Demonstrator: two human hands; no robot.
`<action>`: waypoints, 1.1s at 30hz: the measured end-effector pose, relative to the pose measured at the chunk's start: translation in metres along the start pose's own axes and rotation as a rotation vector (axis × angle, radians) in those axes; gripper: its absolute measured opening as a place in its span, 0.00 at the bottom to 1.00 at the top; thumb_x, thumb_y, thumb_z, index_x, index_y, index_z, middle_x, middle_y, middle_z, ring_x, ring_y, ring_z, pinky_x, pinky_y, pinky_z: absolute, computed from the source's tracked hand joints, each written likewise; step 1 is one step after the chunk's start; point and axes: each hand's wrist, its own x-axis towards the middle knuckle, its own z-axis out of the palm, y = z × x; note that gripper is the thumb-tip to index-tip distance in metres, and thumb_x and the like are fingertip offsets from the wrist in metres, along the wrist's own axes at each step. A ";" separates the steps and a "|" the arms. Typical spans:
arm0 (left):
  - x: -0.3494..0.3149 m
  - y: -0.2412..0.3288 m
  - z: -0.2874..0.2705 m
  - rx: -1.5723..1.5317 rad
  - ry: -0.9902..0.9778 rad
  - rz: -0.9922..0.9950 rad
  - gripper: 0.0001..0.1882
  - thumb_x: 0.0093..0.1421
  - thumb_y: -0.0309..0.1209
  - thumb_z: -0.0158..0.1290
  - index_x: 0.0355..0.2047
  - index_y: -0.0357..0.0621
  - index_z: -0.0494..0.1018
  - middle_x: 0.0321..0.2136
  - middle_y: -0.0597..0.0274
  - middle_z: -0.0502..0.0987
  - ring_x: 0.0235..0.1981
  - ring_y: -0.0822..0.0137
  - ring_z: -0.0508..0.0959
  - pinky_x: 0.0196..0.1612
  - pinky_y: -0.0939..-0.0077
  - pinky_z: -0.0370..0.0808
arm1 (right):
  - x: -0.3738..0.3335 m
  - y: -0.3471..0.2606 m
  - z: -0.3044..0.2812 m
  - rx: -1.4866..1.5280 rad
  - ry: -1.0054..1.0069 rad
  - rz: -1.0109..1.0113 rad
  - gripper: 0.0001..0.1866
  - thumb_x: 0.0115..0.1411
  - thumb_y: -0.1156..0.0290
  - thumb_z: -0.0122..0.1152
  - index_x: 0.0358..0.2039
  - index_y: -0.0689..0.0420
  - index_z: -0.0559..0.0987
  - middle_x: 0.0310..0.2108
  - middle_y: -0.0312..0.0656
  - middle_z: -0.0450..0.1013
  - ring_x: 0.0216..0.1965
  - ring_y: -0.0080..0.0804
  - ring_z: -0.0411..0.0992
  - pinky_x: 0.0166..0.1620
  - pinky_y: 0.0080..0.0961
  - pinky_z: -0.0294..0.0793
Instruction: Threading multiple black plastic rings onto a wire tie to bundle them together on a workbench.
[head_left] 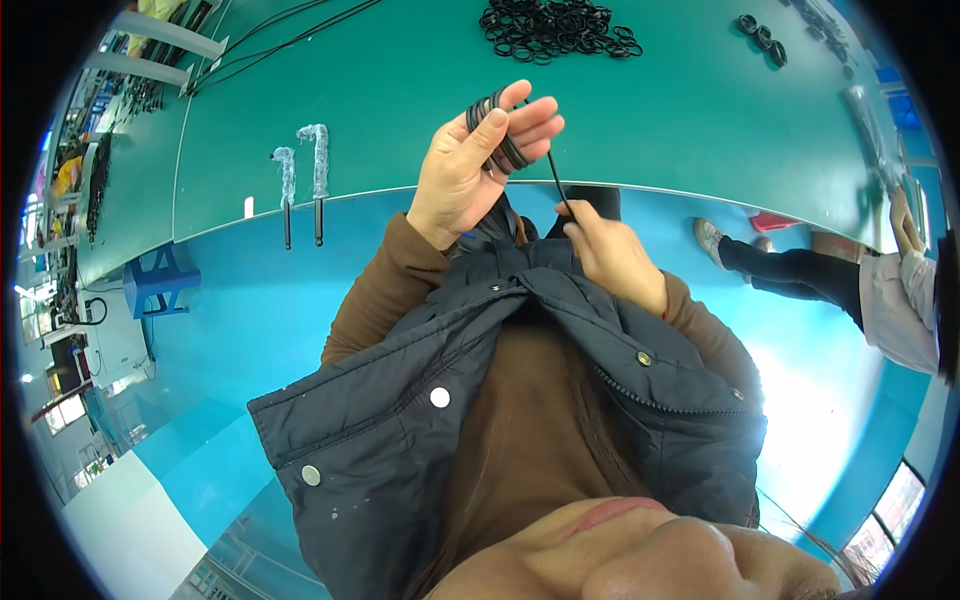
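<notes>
Nearby, the green tabletop (pixel 400 110) bears a heap of black rings (pixel 550 28), three small black coils (pixel 763 40) and two film-wrapped, L-shaped tools (pixel 320 165) jutting past its near edge; a blue stool (pixel 163 282) stands left, another person (pixel 895 310) right. By that edge, thin black cord (pixel 514 154) circles the half-curled left hand (pixel 462 175) in several close loops, thumb against them; the right hand (pixel 608 248) pinches the straight strand, fingers closed.
</notes>
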 end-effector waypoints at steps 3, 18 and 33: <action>0.006 -0.008 -0.002 0.165 0.058 0.064 0.22 0.66 0.32 0.43 0.58 0.34 0.59 0.51 0.46 0.71 0.53 0.54 0.71 0.54 0.68 0.72 | 0.000 -0.015 -0.020 -0.358 -0.065 -0.236 0.08 0.55 0.75 0.52 0.36 0.62 0.70 0.20 0.46 0.70 0.19 0.42 0.70 0.25 0.35 0.69; -0.001 -0.034 -0.010 0.449 -0.039 0.061 0.13 0.67 0.32 0.42 0.45 0.35 0.68 0.29 0.61 0.77 0.35 0.72 0.75 0.43 0.75 0.72 | 0.086 -0.002 -0.015 0.649 0.028 -0.182 0.19 0.66 0.70 0.41 0.56 0.62 0.64 0.39 0.42 0.72 0.36 0.26 0.72 0.45 0.24 0.72; 0.002 -0.037 -0.015 0.705 -0.372 0.111 0.10 0.68 0.31 0.40 0.40 0.36 0.67 0.28 0.63 0.71 0.34 0.70 0.72 0.40 0.74 0.72 | 0.095 -0.007 -0.007 0.852 -0.228 -0.127 0.28 0.58 0.58 0.53 0.53 0.64 0.68 0.49 0.51 0.70 0.37 0.28 0.68 0.36 0.21 0.68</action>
